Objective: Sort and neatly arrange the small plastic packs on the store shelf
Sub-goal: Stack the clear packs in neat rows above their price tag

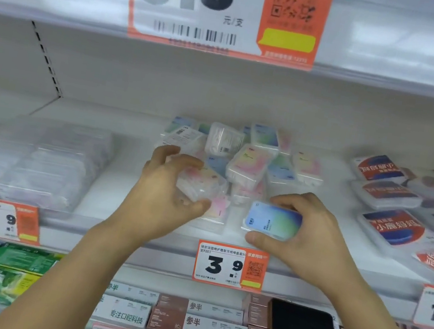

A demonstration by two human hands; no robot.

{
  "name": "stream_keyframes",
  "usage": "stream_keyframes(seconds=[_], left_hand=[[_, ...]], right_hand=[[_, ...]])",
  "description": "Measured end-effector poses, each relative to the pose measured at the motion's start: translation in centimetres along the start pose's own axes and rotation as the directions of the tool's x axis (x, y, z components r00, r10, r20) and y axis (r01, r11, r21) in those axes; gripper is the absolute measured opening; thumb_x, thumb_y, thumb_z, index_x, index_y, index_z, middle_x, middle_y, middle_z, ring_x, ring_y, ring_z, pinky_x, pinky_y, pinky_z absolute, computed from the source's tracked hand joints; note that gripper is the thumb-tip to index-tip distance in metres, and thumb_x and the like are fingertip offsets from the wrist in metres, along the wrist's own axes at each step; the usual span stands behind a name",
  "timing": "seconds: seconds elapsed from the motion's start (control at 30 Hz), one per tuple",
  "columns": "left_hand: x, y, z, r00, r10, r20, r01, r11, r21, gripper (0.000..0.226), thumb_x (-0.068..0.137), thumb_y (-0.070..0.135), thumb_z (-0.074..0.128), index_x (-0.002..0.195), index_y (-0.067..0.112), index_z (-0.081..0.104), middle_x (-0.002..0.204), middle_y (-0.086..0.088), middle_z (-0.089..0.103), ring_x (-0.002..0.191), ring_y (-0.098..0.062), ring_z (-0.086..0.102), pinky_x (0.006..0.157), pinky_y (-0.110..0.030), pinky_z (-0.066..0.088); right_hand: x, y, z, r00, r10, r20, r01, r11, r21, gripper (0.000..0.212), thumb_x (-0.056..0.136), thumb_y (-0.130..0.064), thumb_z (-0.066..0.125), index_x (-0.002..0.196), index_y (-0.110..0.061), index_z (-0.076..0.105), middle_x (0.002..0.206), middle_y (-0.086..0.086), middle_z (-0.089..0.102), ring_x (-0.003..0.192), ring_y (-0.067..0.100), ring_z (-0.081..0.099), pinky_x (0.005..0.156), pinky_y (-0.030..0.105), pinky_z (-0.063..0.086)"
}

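Now gripping a pink pack (200,187) in left hand (164,192), a blue pack (272,220) in right hand (305,232), for sorting by colour on shelf (121,176).

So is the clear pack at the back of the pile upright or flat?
Upright, tilted: the clear pack stands on edge, leaning on neighbouring packs.

Small packs (243,154) sit jumbled mid-shelf (119,216), flat clear packs (31,157) off to their left, bigger labelled packs (396,225) to the right, a phone (302,326) on boxes (210,328) below.
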State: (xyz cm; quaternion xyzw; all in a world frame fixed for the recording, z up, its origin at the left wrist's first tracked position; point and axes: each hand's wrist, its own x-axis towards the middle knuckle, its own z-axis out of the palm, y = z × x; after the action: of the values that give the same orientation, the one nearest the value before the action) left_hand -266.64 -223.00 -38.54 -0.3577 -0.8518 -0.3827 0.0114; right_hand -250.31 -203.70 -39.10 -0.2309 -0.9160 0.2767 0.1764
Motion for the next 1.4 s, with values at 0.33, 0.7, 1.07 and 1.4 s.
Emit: stream_keyframes(seconds=[0.33, 0.7, 1.07, 1.4], left_hand=[[-1.0, 1.2, -1.1, 0.993, -0.114, 0.013, 0.113, 0.991, 0.068, 0.079, 0.053, 0.076, 0.07, 0.118, 0.037, 0.048, 0.116, 0.007, 0.036, 0.099, -0.011, 0.055, 0.084, -0.021, 0.041], [-0.3, -0.9, -2.6, 0.966, -0.2, 0.166, 0.167, 0.967, 0.194, 0.09, 0.043, 0.056, 0.09, 0.105, 0.025, 0.033, 0.093, 0.015, 0.044, 0.077, -0.002, 0.048, 0.053, -0.012, 0.032], [0.5, -1.0, -2.0, 0.971, -0.07, 0.23, 0.049, 0.994, 0.095, 0.071, 0.052, 0.044, 0.09, 0.114, 0.038, 0.054, 0.106, 0.014, 0.061, 0.093, -0.007, 0.057, 0.082, -0.023, 0.048], [0.3, -0.1, -1.8, 0.973, -0.112, 0.204, 0.075, 0.981, 0.178, 0.079, 0.04, 0.067, 0.084, 0.105, 0.038, 0.049, 0.094, 0.017, 0.06, 0.088, -0.008, 0.058, 0.079, -0.033, 0.053]], right_hand=[[1.9, -2.4, 1.1, 0.986, -0.122, -0.114, 0.129, 0.99, 0.051, 0.055, 0.08, -0.044, 0.072, 0.132, -0.033, 0.055, 0.132, -0.008, 0.052, 0.124, 0.013, 0.049, 0.103, 0.027, 0.04], [3.1, -5.6, 3.5, 0.954, -0.274, -0.12, 0.25, 0.951, -0.182, 0.031, 0.073, -0.029, 0.061, 0.102, -0.019, 0.068, 0.102, 0.004, 0.061, 0.093, 0.029, 0.061, 0.077, 0.04, 0.052], [1.6, -1.3, -2.1, 0.922, 0.094, 0.375, -0.078, 0.995, -0.057, 0.08, 0.052, -0.064, 0.085, 0.123, -0.043, 0.054, 0.117, -0.026, 0.057, 0.111, -0.001, 0.055, 0.096, 0.022, 0.045], [3.7, -2.0, -1.8, 0.981, 0.173, -0.083, -0.108, 0.857, 0.503, 0.027, 0.075, -0.035, 0.082, 0.087, -0.014, 0.07, 0.081, 0.003, 0.072, 0.065, 0.012, 0.064, 0.054, 0.023, 0.053]])
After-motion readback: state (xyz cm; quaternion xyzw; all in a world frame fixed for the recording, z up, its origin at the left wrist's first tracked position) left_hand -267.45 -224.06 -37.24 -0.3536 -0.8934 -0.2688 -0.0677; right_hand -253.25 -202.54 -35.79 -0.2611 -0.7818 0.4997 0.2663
